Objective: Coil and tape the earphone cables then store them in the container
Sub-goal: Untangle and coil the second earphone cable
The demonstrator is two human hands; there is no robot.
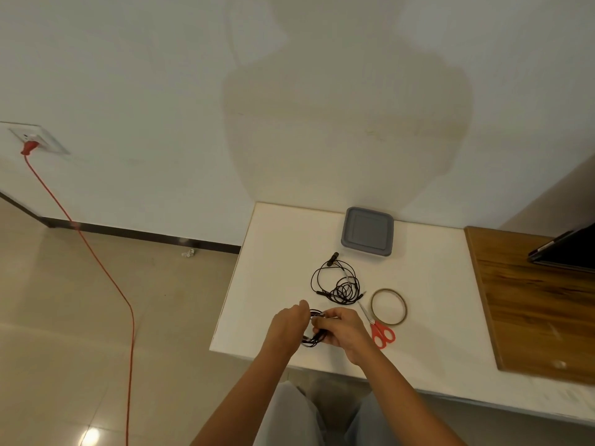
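A coiled black earphone cable (311,338) sits between both my hands above the white table's (264,284) front part. My left hand (288,328) grips the coil's left side, and my right hand (343,329) pinches its top and right side. A second black earphone cable (338,283) lies loose and tangled on the table just behind my hands. The roll of clear tape (388,306) lies flat to the right. Red-handled scissors (380,331) lie beside the roll. The grey container (367,231), lid on, stands at the back by the wall.
A wooden board (531,300) covers the table's right part, with a dark laptop (566,249) at its far end. Left of the table is tiled floor, where a red power cord (106,268) runs down from a wall socket (35,140).
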